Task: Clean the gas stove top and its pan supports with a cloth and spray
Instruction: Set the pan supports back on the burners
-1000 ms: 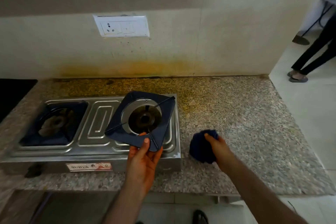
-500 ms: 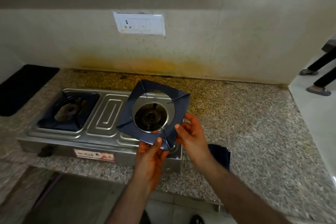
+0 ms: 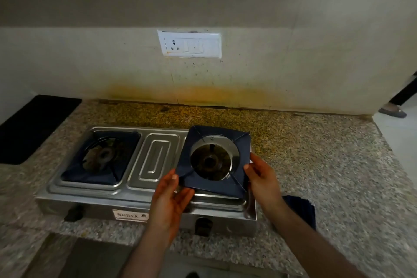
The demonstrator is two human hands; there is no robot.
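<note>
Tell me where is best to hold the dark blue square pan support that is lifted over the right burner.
Probably hold the dark blue square pan support by its flat outer border at two opposite sides, near the front corners, as the left hand and right hand do. Its centre is an open ring, offering nothing to pinch.

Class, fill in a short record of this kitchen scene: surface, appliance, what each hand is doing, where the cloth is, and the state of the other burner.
Surface: speckled granite counter
Appliance: two-burner stainless steel gas stove
Held item: dark blue square pan support, lifted and tilted above the right burner
Left hand: grips its near-left corner
Right hand: grips its right edge
Cloth: dark blue cloth on the counter, right of the stove, partly behind the right forearm
Other burner: left pan support seated in place
Spray: not in view
</note>
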